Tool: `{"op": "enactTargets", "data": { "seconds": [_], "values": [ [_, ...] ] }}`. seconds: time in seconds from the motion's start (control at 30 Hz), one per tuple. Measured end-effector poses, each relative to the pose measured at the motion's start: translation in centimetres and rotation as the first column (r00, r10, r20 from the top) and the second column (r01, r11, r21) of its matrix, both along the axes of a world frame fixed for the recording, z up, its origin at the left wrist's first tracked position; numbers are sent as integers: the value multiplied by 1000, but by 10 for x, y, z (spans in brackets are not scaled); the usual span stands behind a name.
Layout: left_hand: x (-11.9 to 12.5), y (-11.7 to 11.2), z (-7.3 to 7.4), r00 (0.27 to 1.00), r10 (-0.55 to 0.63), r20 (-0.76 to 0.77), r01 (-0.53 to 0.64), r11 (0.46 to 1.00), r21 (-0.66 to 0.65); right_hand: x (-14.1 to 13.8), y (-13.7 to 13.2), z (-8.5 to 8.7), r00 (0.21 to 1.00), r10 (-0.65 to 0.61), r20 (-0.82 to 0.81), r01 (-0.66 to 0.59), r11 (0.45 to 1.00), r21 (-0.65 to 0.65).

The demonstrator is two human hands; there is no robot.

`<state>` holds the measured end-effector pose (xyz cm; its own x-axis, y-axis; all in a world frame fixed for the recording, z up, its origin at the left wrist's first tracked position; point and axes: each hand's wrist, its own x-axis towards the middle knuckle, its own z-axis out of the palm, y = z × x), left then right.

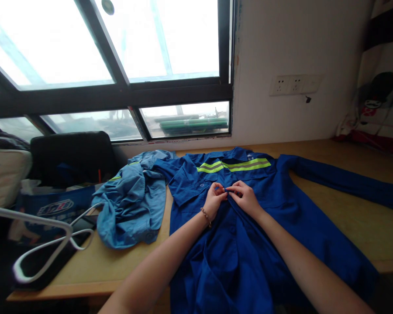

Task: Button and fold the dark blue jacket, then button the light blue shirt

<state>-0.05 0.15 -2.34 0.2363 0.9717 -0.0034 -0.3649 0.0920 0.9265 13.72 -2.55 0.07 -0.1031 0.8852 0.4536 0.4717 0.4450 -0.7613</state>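
A dark blue work jacket (pixel 281 209) with a yellow-green and grey reflective band across the chest lies spread on the wooden table. Its collar points toward the wall, and one sleeve stretches out to the right. My left hand (pixel 215 198), with a beaded bracelet at the wrist, pinches the front edge below the band. Close beside it, my right hand (pixel 244 196) pinches the same edge, fingertips nearly meeting the left ones. Whatever small part sits between the fingertips is hidden. Folds of cloth bunch up beneath both wrists and hang over the table's front edge.
A lighter blue garment (pixel 131 205) lies crumpled to the left on the table (pixel 118 266). Farther left are a white curved metal frame (pixel 65 229), a printed blue bag (pixel 55 207) and a black chair back (pixel 74 155). Behind stand a window and a wall socket (pixel 294 84).
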Motion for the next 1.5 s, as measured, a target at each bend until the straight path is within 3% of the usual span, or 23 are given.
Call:
{"op": "enactTargets", "data": {
  "seconds": [0.13,0.33,0.43,0.53,0.6,0.67,0.77,0.87,0.97,1.03,1.07,1.17,1.3,1.43,1.5],
  "values": [
    [0,0,-1,1000,3,17,-3,1000,27,0,3,-6,999,-31,23,31,999,36],
    [0,0,-1,997,-26,-76,30,998,47,9,20,-21,998,8,-55,-17,988,-151],
    [1,6,-3,981,-20,-193,38,995,93,9,15,-14,994,-111,9,111,989,-94],
    [2,16,-7,954,-3,-300,68,976,205,1,0,-1,968,-165,190,169,986,-3],
    [3,25,-11,934,4,-356,98,959,266,-8,-13,4,900,-173,400,206,978,-39],
    [3,36,-14,920,11,-392,118,946,302,-17,-24,6,766,-217,606,323,944,-71],
    [5,58,-17,900,-5,-435,158,936,314,-24,-32,7,591,-260,764,467,882,-61],
    [8,81,-17,859,33,-511,157,932,325,-17,-27,8,582,-225,781,496,859,-123],
    [14,99,-13,759,181,-626,82,926,368,1,-14,3,764,-200,614,440,857,-267],
    [19,105,-9,702,246,-668,50,919,391,12,-5,-3,936,-220,274,325,836,-442],
    [21,106,-8,687,262,-678,43,917,397,17,0,-5,969,-237,70,237,818,-525],
    [25,99,-1,648,279,-709,36,919,394,28,9,-10,901,-279,-331,0,765,-644],
    [15,63,13,589,274,-760,82,916,393,38,11,-4,827,-315,-465,-104,728,-678],
    [-1,12,20,488,351,-799,282,803,525,45,10,1,678,-369,-636,-321,630,-708],
    [-6,-6,16,445,341,-828,349,786,511,45,9,1,611,-408,-678,-392,588,-707]
  ]
}}
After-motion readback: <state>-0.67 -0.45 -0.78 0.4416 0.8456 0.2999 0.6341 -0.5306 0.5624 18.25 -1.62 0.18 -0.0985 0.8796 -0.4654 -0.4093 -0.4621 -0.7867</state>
